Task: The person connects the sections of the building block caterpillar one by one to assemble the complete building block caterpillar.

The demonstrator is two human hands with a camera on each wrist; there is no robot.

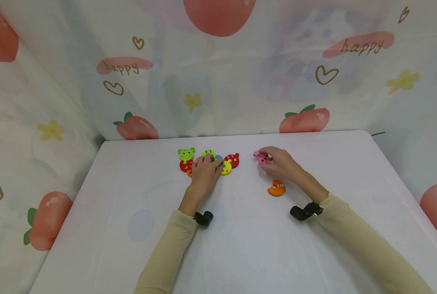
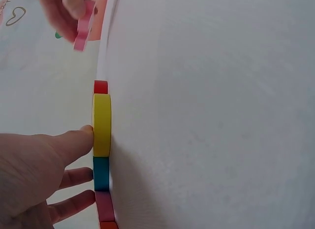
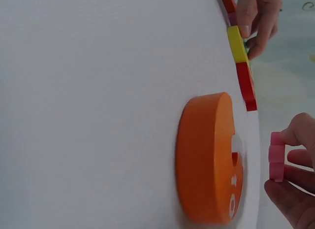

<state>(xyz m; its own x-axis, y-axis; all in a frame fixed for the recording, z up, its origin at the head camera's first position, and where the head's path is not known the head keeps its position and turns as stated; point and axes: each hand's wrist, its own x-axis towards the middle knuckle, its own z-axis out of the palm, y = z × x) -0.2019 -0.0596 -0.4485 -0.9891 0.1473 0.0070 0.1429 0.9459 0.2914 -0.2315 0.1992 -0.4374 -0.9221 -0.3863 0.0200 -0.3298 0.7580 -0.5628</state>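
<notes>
My right hand (image 1: 279, 162) pinches a pink spotted puzzle piece (image 1: 262, 157) between thumb and fingers, and its edge faces the camera as a pink block (image 3: 276, 157) in the right wrist view. My left hand (image 1: 204, 173) rests on a row of joined, numbered caterpillar puzzle pieces, fingertips touching their tops. A green animal-face piece (image 1: 186, 154) heads that row, with a red piece (image 1: 185, 165) under it. At the row's right end sit a yellow piece (image 1: 226, 167) and a red striped piece (image 1: 232, 160). The left hand covers part of the middle pieces.
An orange piece (image 1: 276, 188) marked 10 lies alone on the white table (image 1: 240, 245), just nearer than the right hand. Behind the table hangs a printed curtain (image 1: 233, 94). Each wrist wears a small black camera (image 1: 204, 218).
</notes>
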